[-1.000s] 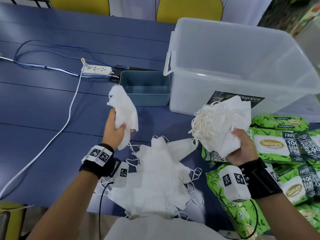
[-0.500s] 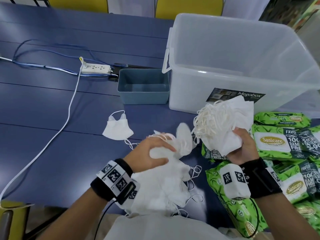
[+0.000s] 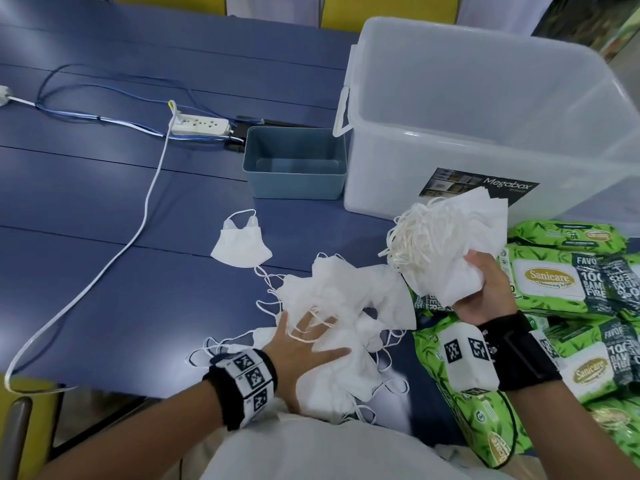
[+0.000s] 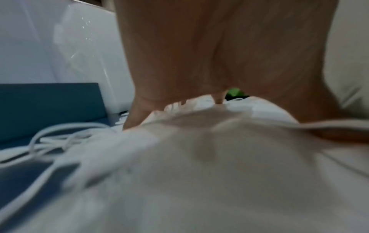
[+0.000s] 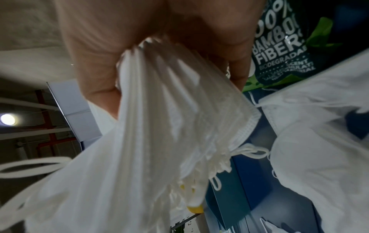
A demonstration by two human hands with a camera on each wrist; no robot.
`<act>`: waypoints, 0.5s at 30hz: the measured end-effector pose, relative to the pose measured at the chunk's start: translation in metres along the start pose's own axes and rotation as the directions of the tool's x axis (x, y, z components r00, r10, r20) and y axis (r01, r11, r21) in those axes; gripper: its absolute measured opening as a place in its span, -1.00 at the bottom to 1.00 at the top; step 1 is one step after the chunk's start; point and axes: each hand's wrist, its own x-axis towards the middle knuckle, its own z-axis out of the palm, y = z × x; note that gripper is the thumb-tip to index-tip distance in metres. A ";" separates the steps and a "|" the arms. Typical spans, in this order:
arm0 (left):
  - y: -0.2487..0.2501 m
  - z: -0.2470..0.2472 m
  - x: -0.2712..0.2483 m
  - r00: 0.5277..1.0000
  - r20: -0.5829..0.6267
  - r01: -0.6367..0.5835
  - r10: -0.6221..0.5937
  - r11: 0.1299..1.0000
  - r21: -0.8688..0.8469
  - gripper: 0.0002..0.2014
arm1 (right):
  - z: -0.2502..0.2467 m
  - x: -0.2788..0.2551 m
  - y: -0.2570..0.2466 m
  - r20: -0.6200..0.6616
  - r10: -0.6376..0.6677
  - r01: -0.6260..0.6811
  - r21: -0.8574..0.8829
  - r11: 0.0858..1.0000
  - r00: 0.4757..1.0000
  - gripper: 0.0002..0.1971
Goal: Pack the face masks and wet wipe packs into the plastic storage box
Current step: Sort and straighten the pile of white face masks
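Fingers around white, stringy mask bundle

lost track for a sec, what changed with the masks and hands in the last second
The left hand let go of the single mask, which now lies alone on the table, then came down and rests flat, fingers spread, on the loose mask pile. The right hand keeps its grip on the mask bundle. Storage box and wipe packs unchanged.
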 end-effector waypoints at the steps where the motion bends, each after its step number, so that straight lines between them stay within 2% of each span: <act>1: -0.003 -0.002 0.006 1.000 0.000 0.001 -0.001 0.999 0.037 0.15 | 0.001 0.000 0.000 0.003 0.000 0.000 -0.003 1.000 1.000 -0.66; 2: -0.009 -0.003 0.013 1.000 0.006 0.008 -0.008 0.999 0.046 0.12 | 0.001 -0.001 0.000 0.008 0.001 -0.001 -0.003 1.000 1.000 -0.62; 3: -0.015 -0.007 0.018 1.000 -0.008 0.019 -0.018 0.999 0.033 0.03 | 0.002 -0.003 -0.001 0.019 0.003 -0.003 -0.002 1.000 1.000 -0.58; 4: -0.022 -0.013 0.023 0.997 -0.075 0.014 -0.015 1.000 -0.006 -0.13 | 0.001 -0.003 -0.001 0.019 0.004 -0.003 -0.002 1.000 1.000 -0.52; 5: -0.029 -0.019 0.027 0.981 -0.192 -0.001 -0.014 0.997 -0.081 -0.31 | -0.001 -0.004 -0.002 0.020 0.000 0.000 0.002 1.000 1.000 -0.47; 6: -0.036 -0.024 0.030 0.943 -0.329 -0.024 -0.047 0.978 -0.207 -0.45 | -0.002 -0.005 -0.002 0.017 -0.005 0.005 0.007 1.000 1.000 -0.47; 7: -0.041 -0.033 0.030 0.904 -0.410 -0.035 -0.121 0.935 -0.352 -0.53 | -0.003 -0.006 -0.003 0.020 -0.013 0.012 0.020 1.000 1.000 -0.51; 9: -0.050 -0.053 0.029 0.835 -0.413 0.046 -0.363 0.795 -0.605 -0.61 | -0.006 -0.008 -0.004 0.019 -0.027 0.027 0.042 0.999 0.999 -0.61; 11: -0.063 -0.067 0.027 0.727 -0.346 0.110 -0.594 0.598 -0.794 -0.60 | -0.008 -0.011 -0.005 0.006 -0.039 0.039 0.054 0.998 0.999 -0.73; 13: -0.075 -0.073 0.024 0.645 -0.290 0.066 -0.707 0.430 -0.900 -0.55 | -0.009 -0.013 -0.006 0.009 -0.049 0.048 0.059 0.997 0.999 -0.76; 15: -0.083 -0.072 0.021 0.599 -0.285 -0.036 -0.748 0.331 -0.943 -0.55 | -0.011 -0.013 -0.007 0.003 -0.048 0.047 0.047 0.998 0.999 -0.75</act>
